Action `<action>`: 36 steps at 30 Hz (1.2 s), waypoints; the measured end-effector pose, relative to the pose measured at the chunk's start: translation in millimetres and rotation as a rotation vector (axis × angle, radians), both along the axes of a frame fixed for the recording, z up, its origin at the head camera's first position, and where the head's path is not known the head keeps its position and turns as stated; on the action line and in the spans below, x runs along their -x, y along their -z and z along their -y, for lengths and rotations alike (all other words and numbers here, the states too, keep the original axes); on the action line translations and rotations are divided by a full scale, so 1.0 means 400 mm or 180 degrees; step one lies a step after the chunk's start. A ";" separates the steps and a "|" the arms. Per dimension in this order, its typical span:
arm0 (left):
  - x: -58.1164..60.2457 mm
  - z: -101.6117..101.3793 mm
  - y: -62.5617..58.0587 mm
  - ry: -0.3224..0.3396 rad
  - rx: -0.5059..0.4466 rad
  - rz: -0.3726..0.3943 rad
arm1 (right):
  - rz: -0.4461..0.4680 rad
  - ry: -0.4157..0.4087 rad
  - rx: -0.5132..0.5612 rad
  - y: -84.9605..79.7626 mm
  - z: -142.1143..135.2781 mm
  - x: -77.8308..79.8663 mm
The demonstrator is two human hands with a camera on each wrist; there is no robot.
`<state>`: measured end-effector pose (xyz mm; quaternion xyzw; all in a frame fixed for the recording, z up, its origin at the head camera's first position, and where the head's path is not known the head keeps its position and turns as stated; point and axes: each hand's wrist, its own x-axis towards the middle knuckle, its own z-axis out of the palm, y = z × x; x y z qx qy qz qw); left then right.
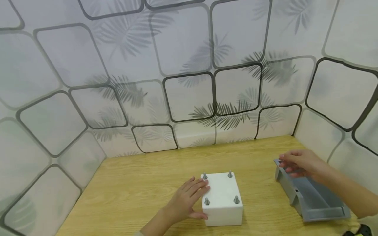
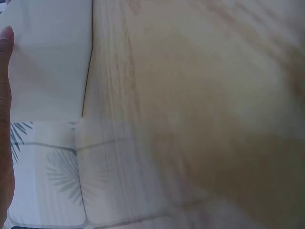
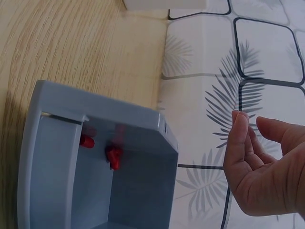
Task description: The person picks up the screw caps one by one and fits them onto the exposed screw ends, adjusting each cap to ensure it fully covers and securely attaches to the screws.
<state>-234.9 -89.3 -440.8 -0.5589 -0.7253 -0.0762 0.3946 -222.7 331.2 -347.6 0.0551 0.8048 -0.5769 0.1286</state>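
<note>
A white box (image 1: pixel 221 190) stands on the wooden table, with upright metal bolts (image 1: pixel 236 199) at the corners of its top. My left hand (image 1: pixel 189 198) rests on its left side, fingers reaching onto the top and thumb against the lower front corner. The left wrist view shows the box's plain side (image 2: pixel 52 71) and part of the left hand (image 2: pixel 5 124). My right hand (image 1: pixel 302 164) is over the far end of a grey bin (image 1: pixel 314 196), fingers loosely bent. In the right wrist view nothing shows in the right hand (image 3: pixel 267 167). Small red pieces (image 3: pixel 113 156) lie inside the bin.
The wooden table (image 1: pixel 141 183) extends to the left of the box and behind it. Patterned cloth walls (image 1: pixel 189 98) enclose the back and sides. A dark object (image 1: pixel 364 229) shows at the lower right corner, by the right sleeve.
</note>
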 end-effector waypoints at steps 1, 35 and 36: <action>0.001 -0.002 0.003 -0.0007 -0.0004 -0.0033 | -0.0004 0.0003 -0.0026 0.000 -0.002 -0.001; -0.020 -0.021 0.012 -0.0247 0.0189 -0.0170 | 0.0138 0.0190 -0.0350 0.020 -0.121 -0.002; -0.021 -0.021 0.012 -0.0259 0.0196 -0.0160 | 0.0148 0.0188 -0.0346 0.022 -0.125 -0.001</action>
